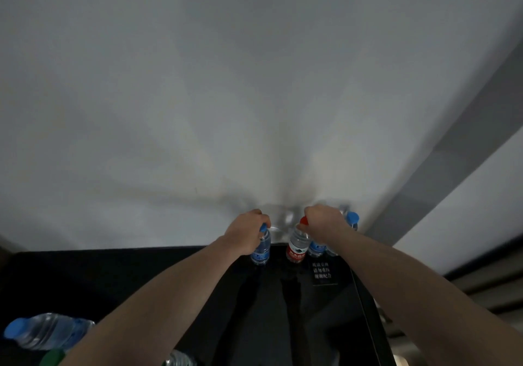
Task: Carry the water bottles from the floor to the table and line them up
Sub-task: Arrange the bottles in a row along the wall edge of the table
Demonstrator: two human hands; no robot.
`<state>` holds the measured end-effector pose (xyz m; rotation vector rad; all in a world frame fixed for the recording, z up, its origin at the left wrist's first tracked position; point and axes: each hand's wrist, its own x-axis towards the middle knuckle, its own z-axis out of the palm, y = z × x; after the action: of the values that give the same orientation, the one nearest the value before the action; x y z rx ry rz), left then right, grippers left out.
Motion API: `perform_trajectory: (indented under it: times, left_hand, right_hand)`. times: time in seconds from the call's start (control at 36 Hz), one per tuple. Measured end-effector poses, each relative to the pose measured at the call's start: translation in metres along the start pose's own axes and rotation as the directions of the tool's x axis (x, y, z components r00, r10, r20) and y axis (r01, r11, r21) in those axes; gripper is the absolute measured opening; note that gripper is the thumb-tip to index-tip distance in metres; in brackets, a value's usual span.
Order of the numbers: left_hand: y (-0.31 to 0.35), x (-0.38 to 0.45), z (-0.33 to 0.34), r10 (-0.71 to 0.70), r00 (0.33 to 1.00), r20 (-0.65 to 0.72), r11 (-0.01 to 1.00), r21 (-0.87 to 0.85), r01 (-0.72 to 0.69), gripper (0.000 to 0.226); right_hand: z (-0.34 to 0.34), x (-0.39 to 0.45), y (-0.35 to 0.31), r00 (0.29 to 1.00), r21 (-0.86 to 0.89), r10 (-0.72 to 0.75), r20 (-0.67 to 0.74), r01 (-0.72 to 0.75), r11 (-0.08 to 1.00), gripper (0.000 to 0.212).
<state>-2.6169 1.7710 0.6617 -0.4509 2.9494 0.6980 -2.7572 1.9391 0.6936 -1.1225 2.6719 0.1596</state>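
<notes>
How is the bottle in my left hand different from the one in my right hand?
The left hand grips a blue-capped bottle with a blue label; the right hand grips a red-capped bottle with a red label. Both are clear, upright, held near the neck at the black table's far edge.

We find little we can read. A small sign (325, 273) on the black table (141, 275), at five o'clock from the red-labelled bottle (296, 248), carries white Chinese characters in three rows, too blurred to make out. Bottle labels are illegible.
</notes>
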Motion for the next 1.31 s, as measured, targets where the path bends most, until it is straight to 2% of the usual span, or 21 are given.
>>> perform_trajectory:
  times: [0.31, 0.61, 0.78, 1.08, 1.19, 1.31]
  left_hand:
    - [0.007, 0.017, 0.007, 0.006, 1.000, -0.002, 1.000, -0.003, -0.006, 0.038]
    - [0.014, 0.029, 0.006, 0.066, 0.997, -0.043, 0.998, 0.001, -0.066, 0.032]
    - [0.018, 0.033, 0.004, 0.121, 0.992, -0.044, 0.992, 0.022, -0.120, 0.032]
    - [0.024, 0.037, 0.006, 0.253, 0.967, -0.027, 0.965, 0.080, -0.251, 0.018]
    - [0.027, 0.038, 0.005, 0.276, 0.961, -0.024, 0.956, 0.108, -0.272, 0.019]
    - [0.032, 0.036, 0.006, 0.252, 0.968, -0.004, 0.963, 0.095, -0.251, 0.022]
  right_hand:
    - [0.010, 0.006, 0.007, 0.999, -0.020, 0.032, -0.007, -0.032, 0.999, 0.020]
    - [0.012, 0.013, 0.008, 0.997, 0.141, 0.063, -0.043, -0.057, 0.988, 0.025]
    - [0.015, 0.013, 0.012, 0.993, 0.181, 0.047, -0.104, -0.027, 0.983, 0.025]
    - [0.016, 0.011, 0.019, 0.984, 0.210, 0.006, -0.178, 0.032, 0.977, 0.023]
    - [0.017, 0.004, 0.023, 0.974, 0.273, 0.027, -0.223, 0.036, 0.961, 0.032]
    - [0.024, -0.010, 0.028, 0.970, 0.247, 0.052, -0.236, 0.008, 0.969, 0.025]
